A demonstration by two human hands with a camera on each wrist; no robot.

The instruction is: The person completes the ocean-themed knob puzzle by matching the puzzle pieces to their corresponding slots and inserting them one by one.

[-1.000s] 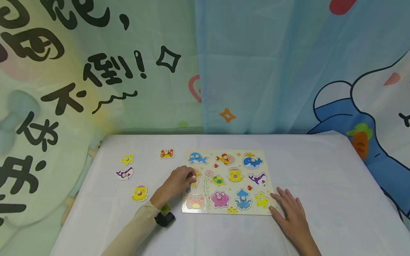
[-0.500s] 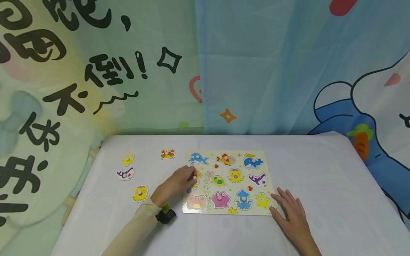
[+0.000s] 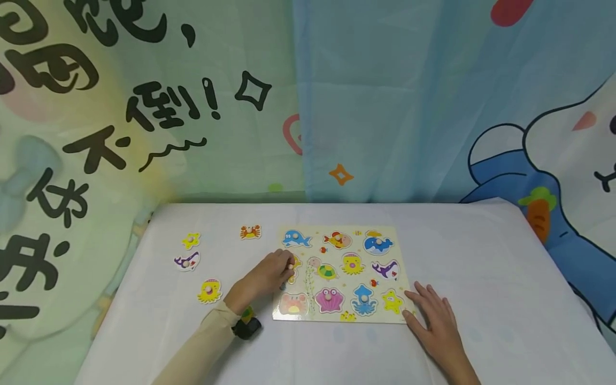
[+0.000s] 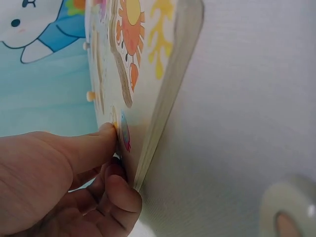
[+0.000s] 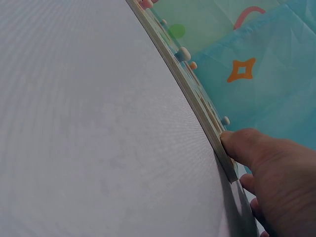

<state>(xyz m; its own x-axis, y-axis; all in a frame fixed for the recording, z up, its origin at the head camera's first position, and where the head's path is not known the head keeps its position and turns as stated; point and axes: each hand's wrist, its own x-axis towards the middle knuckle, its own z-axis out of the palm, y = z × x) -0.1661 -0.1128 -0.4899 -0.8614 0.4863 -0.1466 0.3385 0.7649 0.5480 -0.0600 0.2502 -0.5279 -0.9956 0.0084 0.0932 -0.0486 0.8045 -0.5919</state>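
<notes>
My left hand (image 3: 267,277) is at the left edge of a pale yellow puzzle board (image 3: 377,319) with sea-animal shapes. Its thumb and fingers pinch a yellow-orange puzzle piece (image 3: 297,263) at the middle-left spot, largely hidden by the fingers. In the left wrist view, the thumb (image 4: 96,148) presses close to the board face beside a small printed fish. My right hand (image 3: 435,323) lies at the board's lower right corner, fingers spread. From the right wrist, its thumb (image 5: 242,143) shows touching the board's edge.
Left of the board lie loose knobbed pieces: a crab (image 3: 251,231), a yellow star (image 3: 191,240), a purple whale (image 3: 187,261) and an octopus (image 3: 209,291). A green-yellow piece (image 3: 248,312) is partly hidden under the left wrist. Several knobbed pieces sit in the board, including a pink shell (image 3: 329,300).
</notes>
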